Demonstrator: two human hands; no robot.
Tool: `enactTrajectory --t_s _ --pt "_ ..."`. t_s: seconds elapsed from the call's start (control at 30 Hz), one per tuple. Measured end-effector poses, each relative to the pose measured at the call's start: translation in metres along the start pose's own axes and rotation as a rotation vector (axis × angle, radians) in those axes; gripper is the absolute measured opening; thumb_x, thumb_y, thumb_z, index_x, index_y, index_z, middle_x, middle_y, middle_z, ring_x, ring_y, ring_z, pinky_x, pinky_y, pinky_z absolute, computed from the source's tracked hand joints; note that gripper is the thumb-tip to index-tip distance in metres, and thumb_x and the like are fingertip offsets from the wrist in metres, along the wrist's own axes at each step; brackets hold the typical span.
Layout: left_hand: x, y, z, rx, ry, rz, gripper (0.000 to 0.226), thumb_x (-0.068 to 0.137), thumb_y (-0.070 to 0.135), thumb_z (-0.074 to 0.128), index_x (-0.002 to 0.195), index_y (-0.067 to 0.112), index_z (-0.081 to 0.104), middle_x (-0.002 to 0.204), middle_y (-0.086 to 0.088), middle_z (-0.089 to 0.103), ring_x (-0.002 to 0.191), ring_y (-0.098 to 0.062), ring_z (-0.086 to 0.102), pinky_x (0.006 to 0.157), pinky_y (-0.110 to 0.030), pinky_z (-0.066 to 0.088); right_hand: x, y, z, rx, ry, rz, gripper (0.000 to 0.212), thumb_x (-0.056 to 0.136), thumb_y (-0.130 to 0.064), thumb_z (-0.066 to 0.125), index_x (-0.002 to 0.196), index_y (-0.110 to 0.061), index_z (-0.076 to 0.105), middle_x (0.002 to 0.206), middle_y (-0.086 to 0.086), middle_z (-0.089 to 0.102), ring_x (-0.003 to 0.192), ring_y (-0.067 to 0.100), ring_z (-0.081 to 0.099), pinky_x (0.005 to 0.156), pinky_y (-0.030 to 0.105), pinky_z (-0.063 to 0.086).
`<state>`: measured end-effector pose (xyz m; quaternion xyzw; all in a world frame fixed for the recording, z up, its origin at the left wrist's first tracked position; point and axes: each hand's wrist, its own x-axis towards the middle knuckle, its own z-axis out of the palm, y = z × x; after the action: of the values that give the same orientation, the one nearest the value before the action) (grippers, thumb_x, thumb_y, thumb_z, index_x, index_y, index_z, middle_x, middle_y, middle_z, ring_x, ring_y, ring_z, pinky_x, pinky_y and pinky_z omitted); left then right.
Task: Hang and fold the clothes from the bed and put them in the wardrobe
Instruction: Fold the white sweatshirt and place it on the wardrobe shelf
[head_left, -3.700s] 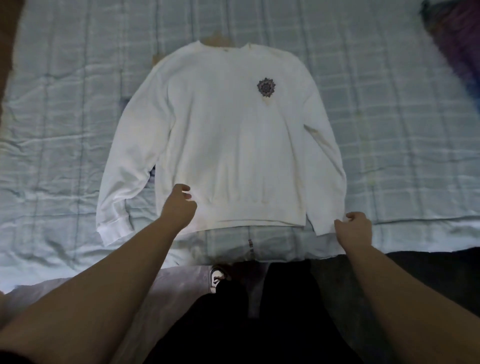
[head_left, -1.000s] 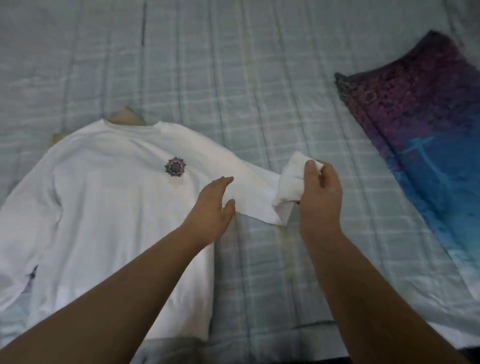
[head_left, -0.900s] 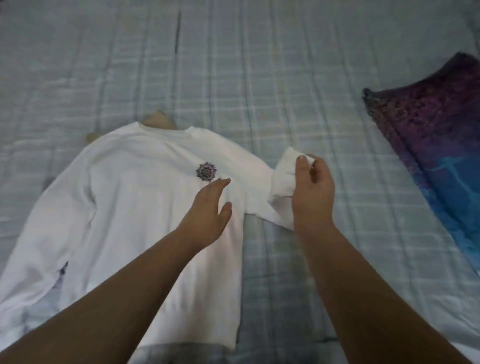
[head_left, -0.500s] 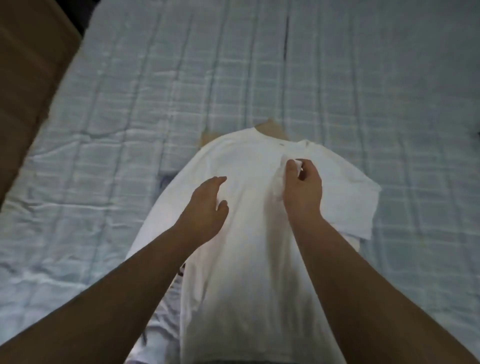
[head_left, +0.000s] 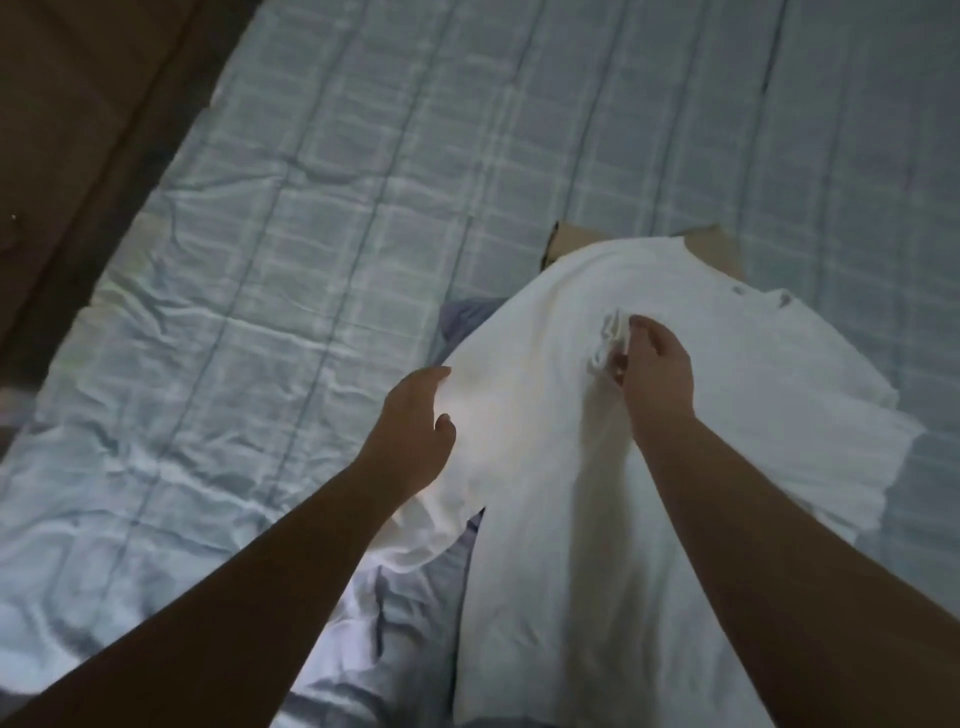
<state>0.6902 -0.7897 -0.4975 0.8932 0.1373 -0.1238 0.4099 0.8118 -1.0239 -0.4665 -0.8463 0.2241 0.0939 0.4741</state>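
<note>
The step in hand is judged to be the folding of a white sweatshirt (head_left: 597, 519) on the bed (head_left: 311, 260); one sleeve is being laid across the chest, and nothing of hanging or of the wardrobe is seen. The sleeve cuff (head_left: 610, 340) is pinched by the right hand (head_left: 657, 379), its fingers (head_left: 641, 327) curled about the bunched ribbing, just above the middle of the garment's front; the left hand (head_left: 415, 431) is held with its fingers (head_left: 431, 374) relaxed and spread, grasping nothing, over the garment's other shoulder; whether the cloth is touched there cannot be told.

The next move is judged to call for the cuff to be set down flat and let go, the crossed sleeve to be smoothed, and the other sleeve, which trails below the left hand's fingers towards the near edge of the bed, to be brought over in the same way.

The sweatshirt is spread front up on the pale checked bed cover, its neckline lying beyond the right hand's fingers; the cloth is thick, soft and limp, so creases are to be expected where it is doubled; a brown flat piece (head_left: 711, 249) shows past the collar, and what it is cannot be told.
</note>
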Motion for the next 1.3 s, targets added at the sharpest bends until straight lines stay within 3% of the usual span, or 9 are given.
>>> enactTrajectory --t_s 0.1,0.23,0.43,0.57,0.67,0.8,0.87,1.13,1.3 --pt "-0.009 -0.021 -0.002 0.007 0.035 -0.038 0.059 0.080 0.001 0.060 0.137 0.010 0.050 0.136 -0.012 0.054 0.127 -0.028 0.048 0.109 -0.028 0.031 -0.020 0.016 0.009 -0.047 0.072 -0.049 0.040 0.082 -0.037 0.047 0.118 -0.029 0.061 0.120 -0.007 0.056 0.114 0.022 0.059 0.100 0.048 0.049" --pt "-0.028 -0.050 -0.012 0.090 0.038 -0.245 0.058 0.080 0.015 0.066 0.135 0.014 0.047 0.124 -0.014 0.058 0.113 -0.034 0.056 0.100 -0.046 0.044 -0.073 0.029 0.031 -0.131 0.000 -0.194 0.028 0.082 -0.009 0.047 0.093 -0.032 0.057 0.102 -0.006 0.057 0.098 0.025 0.060 0.091 0.046 0.049" --pt "-0.070 -0.085 -0.032 0.194 -0.353 -0.368 0.047 0.086 0.047 0.065 0.122 0.018 0.055 0.123 -0.003 0.061 0.112 -0.024 0.057 0.091 -0.033 0.044 -0.131 0.064 0.081 -0.373 -0.286 -0.288 0.035 0.087 0.003 0.047 0.106 -0.019 0.067 0.114 0.001 0.065 0.110 0.020 0.058 0.104 0.032 0.042" --pt "-0.094 -0.100 -0.044 0.253 -0.610 -0.311 0.053 0.088 0.043 0.066 0.132 0.015 0.057 0.137 -0.006 0.054 0.123 -0.023 0.053 0.096 -0.027 0.038 -0.158 0.070 0.104 -0.566 -0.464 -0.491 0.059 0.076 0.007 0.049 0.129 -0.016 0.061 0.138 0.003 0.056 0.131 0.021 0.046 0.114 0.030 0.033" --pt "-0.103 -0.110 -0.064 0.051 -0.505 -0.295 0.041 0.094 0.037 0.059 0.131 0.018 0.059 0.130 -0.004 0.061 0.111 -0.018 0.058 0.086 -0.024 0.040 -0.171 0.065 0.112 -0.781 -0.576 -0.678 0.063 0.079 0.000 0.056 0.139 -0.020 0.053 0.151 0.003 0.045 0.144 0.023 0.033 0.118 0.040 0.031" --pt "-0.102 -0.122 -0.106 -0.174 -0.197 -0.327 0.021 0.095 0.039 0.058 0.083 0.022 0.062 0.077 0.006 0.061 0.067 -0.012 0.057 0.050 -0.017 0.037 -0.178 0.050 0.126 -0.898 -0.562 -0.880 0.063 0.085 -0.020 0.050 0.147 -0.022 0.041 0.157 0.010 0.035 0.146 0.030 0.029 0.115 0.051 0.031" --pt "-0.099 -0.129 -0.127 -0.212 -0.064 -0.325 0.021 0.094 0.039 0.061 0.079 0.023 0.061 0.070 0.008 0.057 0.064 -0.011 0.054 0.052 -0.018 0.035 -0.180 0.037 0.138 -0.910 -0.531 -0.941 0.058 0.092 -0.027 0.042 0.150 -0.023 0.037 0.159 0.011 0.030 0.147 0.030 0.026 0.115 0.052 0.028" --pt "-0.078 -0.189 -0.175 0.352 -0.406 -0.320 0.049 0.086 0.053 0.063 0.121 0.019 0.062 0.123 -0.001 0.058 0.113 -0.021 0.055 0.087 -0.028 0.040 -0.173 0.029 0.204 -1.075 -0.465 -0.995 0.058 0.097 -0.037 0.034 0.152 -0.023 0.032 0.160 0.011 0.029 0.147 0.032 0.024 0.113 0.062 0.022" --pt "-0.085 -0.200 -0.182 0.174 -0.284 -0.293 0.033 0.094 0.044 0.059 0.116 0.020 0.060 0.116 0.000 0.060 0.094 -0.015 0.057 0.075 -0.023 0.039 -0.164 0.040 0.216 -1.140 -0.436 -1.020 0.059 0.096 -0.038 0.036 0.152 -0.018 0.034 0.159 0.012 0.031 0.146 0.034 0.027 0.112 0.063 0.020"
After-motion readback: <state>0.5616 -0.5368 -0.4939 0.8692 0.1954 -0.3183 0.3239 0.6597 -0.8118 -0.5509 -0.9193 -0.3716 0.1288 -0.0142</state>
